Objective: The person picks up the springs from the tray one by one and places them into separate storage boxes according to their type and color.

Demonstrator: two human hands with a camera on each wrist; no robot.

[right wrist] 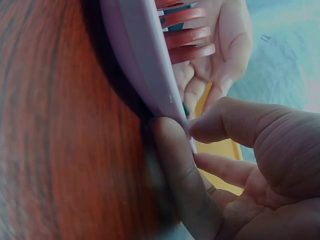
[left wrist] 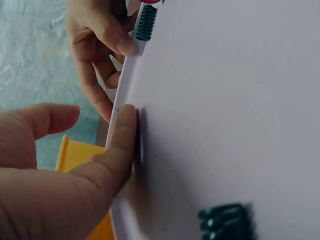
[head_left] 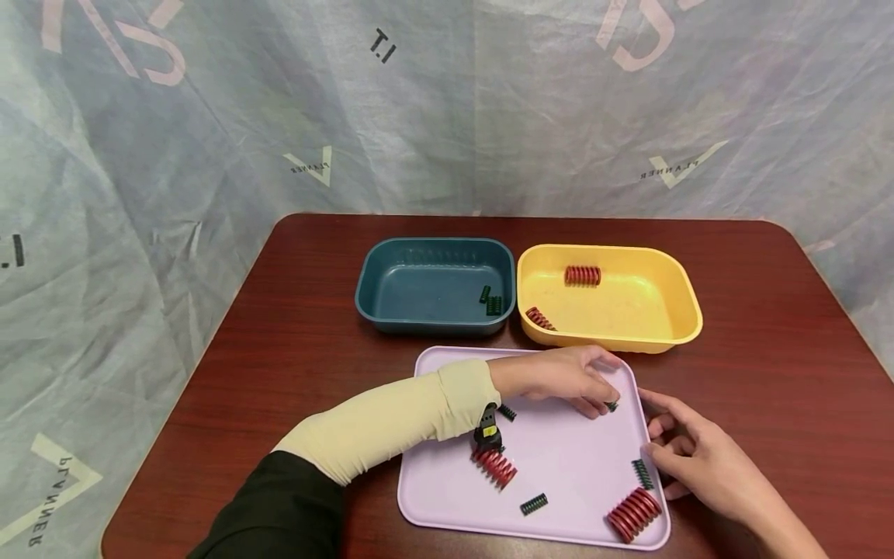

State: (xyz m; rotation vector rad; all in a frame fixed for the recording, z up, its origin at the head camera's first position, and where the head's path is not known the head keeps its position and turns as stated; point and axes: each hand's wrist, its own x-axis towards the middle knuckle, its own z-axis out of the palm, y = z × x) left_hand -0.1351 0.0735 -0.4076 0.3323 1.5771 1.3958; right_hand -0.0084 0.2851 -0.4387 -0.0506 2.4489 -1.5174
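My left hand [head_left: 569, 376] reaches across the pale lilac tray [head_left: 580, 458] to its far right part. Its thumb and fingertips close around a small dark green coil spring [head_left: 611, 406], mostly hidden behind them. In the left wrist view the thumb of that hand comes down near the rim. At the tray's right side my right hand [head_left: 705, 458] grips the rim, thumb on top and fingers outside. Just inside that rim lie another green spring [head_left: 642, 473] and a large red spring [head_left: 633, 515]. A red spring [head_left: 496, 467] and a green spring [head_left: 534, 505] lie nearer the tray's front.
Behind the tray, a teal bin [head_left: 433, 320] holds several green springs [head_left: 493, 305]. Touching it on the right, a yellow bin [head_left: 608, 340] contains two red springs [head_left: 583, 276]. One more green spring [head_left: 507, 412] lies beside the left wrist. Everything stands on a dark wooden table [head_left: 293, 341].
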